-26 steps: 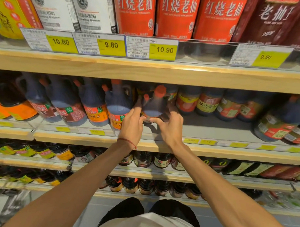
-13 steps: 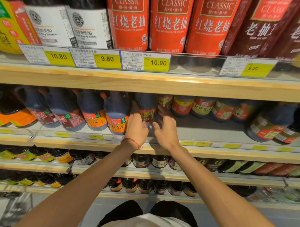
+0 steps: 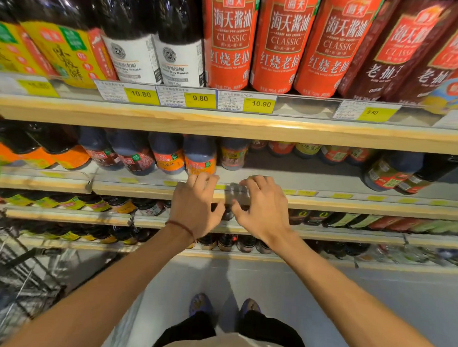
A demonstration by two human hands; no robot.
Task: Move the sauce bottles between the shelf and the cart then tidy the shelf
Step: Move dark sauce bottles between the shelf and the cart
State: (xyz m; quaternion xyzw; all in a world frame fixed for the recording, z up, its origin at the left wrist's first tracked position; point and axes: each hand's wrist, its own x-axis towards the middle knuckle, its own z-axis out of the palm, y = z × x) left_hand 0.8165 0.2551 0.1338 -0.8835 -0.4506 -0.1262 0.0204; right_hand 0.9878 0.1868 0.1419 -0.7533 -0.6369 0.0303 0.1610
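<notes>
Shelf [image 3: 224, 126]: front edge of pale, matt wood with visible grain; deck behind it smooth, grey, faintly reflective. Price tags [image 3: 199, 98]: white and yellow paper behind a clear glossy plastic strip. Sauce bottles [image 3: 168, 155]: dark, glossy, with smooth printed labels. Tall red bottles [image 3: 231, 41]: glossy film wrap. Cart [image 3: 19, 270]: bare metal wire. Left wrist: thin red cord bracelet [image 3: 180, 226].

It was a grocery shop: wooden shelves [image 3: 224, 126] packed with rows of soy sauce bottles [image 3: 279, 45], yellow price tags [image 3: 259, 103] along the edges, and a wire cart [image 3: 17, 269] beside them.
</notes>
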